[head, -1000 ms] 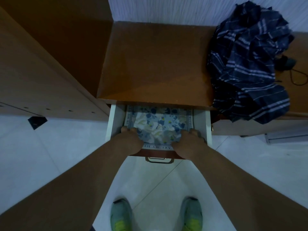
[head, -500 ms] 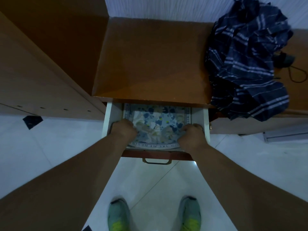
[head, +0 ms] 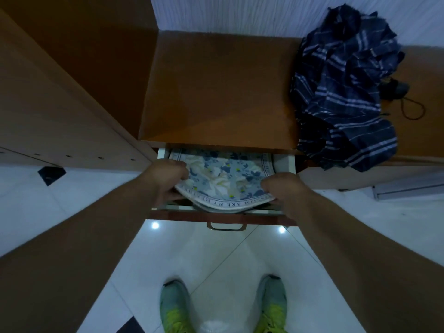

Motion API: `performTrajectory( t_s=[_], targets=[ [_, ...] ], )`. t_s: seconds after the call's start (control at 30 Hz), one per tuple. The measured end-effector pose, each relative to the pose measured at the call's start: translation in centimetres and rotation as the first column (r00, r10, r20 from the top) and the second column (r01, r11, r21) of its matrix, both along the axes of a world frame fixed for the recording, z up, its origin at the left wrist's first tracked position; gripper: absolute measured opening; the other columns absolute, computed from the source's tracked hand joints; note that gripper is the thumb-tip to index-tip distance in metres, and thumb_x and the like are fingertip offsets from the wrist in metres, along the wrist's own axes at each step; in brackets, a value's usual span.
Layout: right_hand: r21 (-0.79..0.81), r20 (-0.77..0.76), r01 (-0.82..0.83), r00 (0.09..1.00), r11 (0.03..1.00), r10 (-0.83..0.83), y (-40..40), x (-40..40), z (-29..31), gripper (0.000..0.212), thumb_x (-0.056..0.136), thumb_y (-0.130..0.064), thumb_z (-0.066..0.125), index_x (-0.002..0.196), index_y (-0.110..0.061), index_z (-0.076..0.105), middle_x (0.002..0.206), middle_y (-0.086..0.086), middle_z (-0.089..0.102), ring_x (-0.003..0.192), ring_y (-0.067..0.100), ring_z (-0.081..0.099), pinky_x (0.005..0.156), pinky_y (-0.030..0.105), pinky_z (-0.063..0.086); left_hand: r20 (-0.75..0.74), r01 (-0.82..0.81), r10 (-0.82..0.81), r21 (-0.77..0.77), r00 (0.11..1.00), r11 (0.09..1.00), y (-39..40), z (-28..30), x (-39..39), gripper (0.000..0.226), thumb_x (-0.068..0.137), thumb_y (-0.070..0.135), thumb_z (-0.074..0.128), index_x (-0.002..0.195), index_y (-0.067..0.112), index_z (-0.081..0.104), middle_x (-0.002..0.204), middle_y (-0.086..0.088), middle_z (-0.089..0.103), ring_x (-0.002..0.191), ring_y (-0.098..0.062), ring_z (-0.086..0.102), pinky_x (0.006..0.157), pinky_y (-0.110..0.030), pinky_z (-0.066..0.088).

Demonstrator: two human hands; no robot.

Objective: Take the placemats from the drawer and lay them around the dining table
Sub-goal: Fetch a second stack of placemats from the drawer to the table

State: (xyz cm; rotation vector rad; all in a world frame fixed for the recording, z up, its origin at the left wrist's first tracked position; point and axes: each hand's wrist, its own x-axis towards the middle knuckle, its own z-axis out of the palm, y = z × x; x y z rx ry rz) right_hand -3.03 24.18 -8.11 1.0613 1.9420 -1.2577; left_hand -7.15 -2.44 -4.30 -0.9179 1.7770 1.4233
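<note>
A stack of placemats (head: pixel 223 179), white with blue flowers and a lettered border, lies in the open drawer (head: pixel 289 162) of a brown cabinet. My left hand (head: pixel 168 176) grips the stack's near left corner. My right hand (head: pixel 282 188) grips its near right corner. The near edge of the stack is lifted and bowed above the drawer front (head: pixel 223 216); its far part stays under the cabinet top.
The brown cabinet top (head: pixel 216 92) overhangs the drawer. A dark blue striped cloth (head: pixel 346 92) is heaped at the right, with a black cord (head: pixel 413 109) beside it. A tall wooden panel (head: pixel 60 92) stands at the left. My two shoes (head: pixel 223 308) stand on white floor tiles.
Both hands have closed on the near corners of the stack and raised its front edge, which now curves up above the drawer front.
</note>
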Motion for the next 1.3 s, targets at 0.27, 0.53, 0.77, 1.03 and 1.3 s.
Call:
performTrajectory(
  t_s=[0.27,0.53,0.77,1.03,1.3],
  targets=[
    [-0.002,-0.105,0.046,0.993,0.999,-0.046,1.4,2.7,8.9,0.015,0.086,-0.021,0.067,0.099,-0.02,0.075,0.098,0.005,0.071,0.079,0.019,0.069,0.053,0.028,0.057,-0.078,0.01,-0.008,0.034,0.997,0.999,-0.2,8.1,2.9,0.042,0.088,-0.012,0.063,0.118,0.016,0.071,0.112,-0.01,0.064,0.093,-0.033,0.071,0.061,-0.037,0.063],
    [0.263,-0.186,-0.219,0.944,0.94,0.272,1.3,8.9,27.3,0.035,0.09,-0.013,0.061,0.124,-0.019,0.068,0.105,0.007,0.068,0.081,0.02,0.066,0.071,0.033,0.059,-0.245,0.161,-0.171,-0.061,0.954,0.985,1.0,25.7,9.3,0.044,0.085,-0.009,0.067,0.107,0.028,0.076,0.105,0.003,0.065,0.078,-0.022,0.075,0.067,-0.043,0.065],
    [0.132,-0.389,-0.038,0.917,0.991,0.087,1.8,12.4,46.9,0.026,0.088,-0.021,0.067,0.1,-0.044,0.068,0.095,-0.005,0.068,0.07,0.021,0.072,0.054,0.039,0.059,-0.593,0.217,-0.191,-0.028,0.782,0.976,0.4,44.2,13.0,0.044,0.089,-0.005,0.069,0.11,0.033,0.077,0.125,0.003,0.067,0.099,-0.015,0.073,0.079,-0.04,0.063],
    [0.109,-0.824,-0.012,0.558,0.994,0.097,3.3,14.6,68.8,0.035,0.087,-0.02,0.065,0.108,-0.048,0.071,0.085,-0.013,0.071,0.055,0.011,0.066,0.046,0.024,0.054,-0.895,0.241,-0.244,-0.16,0.374,0.957,-0.9,64.5,14.0,0.052,0.084,0.011,0.081,0.127,0.037,0.069,0.128,0.011,0.065,0.114,-0.011,0.067,0.096,-0.039,0.057],
    [-0.261,-0.844,-0.245,0.527,0.934,-0.097,7.4,13.3,75.3,0.048,0.088,-0.01,0.074,0.125,-0.04,0.067,0.125,0.001,0.069,0.095,0.026,0.075,0.074,0.043,0.062,-0.817,0.384,-0.146,0.098,0.558,0.918,0.2,72.7,14.6,0.05,0.095,0.013,0.066,0.134,0.043,0.061,0.124,-0.003,0.073,0.103,-0.023,0.074,0.076,-0.034,0.063]
  ],
)
